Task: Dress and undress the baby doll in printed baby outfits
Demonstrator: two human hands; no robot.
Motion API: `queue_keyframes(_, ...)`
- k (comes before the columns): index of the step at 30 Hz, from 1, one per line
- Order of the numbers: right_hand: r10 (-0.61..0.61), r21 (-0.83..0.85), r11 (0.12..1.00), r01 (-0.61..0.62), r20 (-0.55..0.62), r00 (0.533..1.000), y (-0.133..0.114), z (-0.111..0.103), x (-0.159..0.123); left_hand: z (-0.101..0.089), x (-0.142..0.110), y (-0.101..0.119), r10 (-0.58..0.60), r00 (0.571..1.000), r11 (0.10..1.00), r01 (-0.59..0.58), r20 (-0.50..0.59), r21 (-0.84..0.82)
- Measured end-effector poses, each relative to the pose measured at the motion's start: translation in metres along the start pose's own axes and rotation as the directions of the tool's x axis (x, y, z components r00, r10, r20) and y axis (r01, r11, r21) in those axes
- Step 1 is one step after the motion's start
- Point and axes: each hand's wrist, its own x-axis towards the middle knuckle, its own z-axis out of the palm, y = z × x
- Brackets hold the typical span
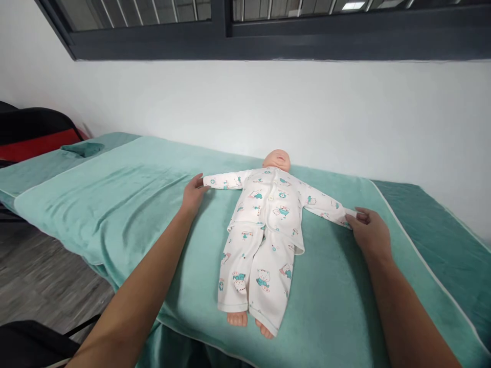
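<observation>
A baby doll [279, 159] lies on its back, head toward the wall and feet toward me. It wears a white pajama top [270, 199] and matching white pajama pants [255, 271], both printed with small teal and pink animals. The doll's arms are stretched out sideways inside the sleeves. My left hand [194, 194] pinches the cuff of the sleeve on the left. At the other side, my right hand [370, 230] has its fingers closed on the cuff of the right-hand sleeve. Bare doll feet [237, 319] stick out below the pant legs.
A light teal sheet [115, 199] covers the bed, wrinkled on the left. Darker teal cloth [437, 220] shows at the right. Behind stands a white wall [238, 107] under a dark window frame [153, 47]. Black and red chairs [38, 128] are at the far left.
</observation>
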Motion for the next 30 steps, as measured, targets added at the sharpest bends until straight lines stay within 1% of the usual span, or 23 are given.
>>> queue_keyframes(2, 0.022, 0.115, 0.993, -0.021, -0.003, 1.0, -0.003, 0.003, -0.002, -0.002, 0.001, -0.001, -0.044, 0.999, 0.982, 0.04, -0.014, -0.187)
queue_keyframes(3, 0.029, 0.166, 0.986, -0.029, 0.002, 1.0, -0.004, 0.004, -0.003, -0.001, 0.002, -0.002, -0.059, 0.998, 0.967, 0.054, -0.014, -0.248)
queue_keyframes(5, 0.027, 0.214, 0.976, -0.03, 0.015, 1.0, -0.005, 0.005, -0.004, 0.0, 0.004, -0.003, -0.066, 0.998, 0.952, 0.065, 0.009, -0.3)
queue_keyframes(7, 0.011, 0.196, 0.981, -0.014, 0.018, 1.0, -0.006, 0.005, -0.005, 0.001, 0.006, -0.004, -0.064, 0.998, 0.941, 0.07, 0.029, -0.332)
queue_keyframes(8, 0.006, 0.185, 0.983, -0.008, 0.016, 1.0, -0.007, 0.005, -0.005, 0.001, 0.008, -0.005, -0.066, 0.998, 0.937, 0.069, 0.022, -0.343)
queue_keyframes(13, -0.043, 0.092, 0.995, 0.047, -0.041, 0.998, -0.008, 0.004, -0.006, -0.003, 0.014, -0.009, -0.104, 0.989, 0.914, 0.053, -0.106, -0.402)
queue_keyframes(16, -0.056, 0.069, 0.996, 0.062, -0.089, 0.994, -0.009, 0.003, -0.007, -0.004, 0.016, -0.01, -0.123, 0.984, 0.906, 0.058, -0.13, -0.419)
queue_keyframes(20, -0.052, 0.002, 0.999, 0.053, -0.109, 0.993, -0.008, 0.003, -0.005, 0.0, 0.018, -0.014, -0.121, 0.983, 0.925, 0.061, -0.138, -0.375)
queue_keyframes(23, -0.037, -0.115, 0.993, 0.03, -0.066, 0.997, -0.008, 0.003, -0.003, 0.004, 0.019, -0.018, -0.087, 0.984, 0.977, 0.053, -0.158, -0.205)
queue_keyframes(25, -0.014, -0.161, 0.987, 0.007, -0.04, 0.999, -0.008, 0.003, -0.003, 0.006, 0.018, -0.019, -0.065, 0.983, 0.995, 0.05, -0.17, -0.089)
queue_keyframes(30, 0.01, -0.196, 0.98, -0.016, -0.03, 0.999, -0.005, 0.002, -0.004, 0.005, 0.01, -0.012, -0.039, 0.982, 0.999, 0.045, -0.183, 0.029)
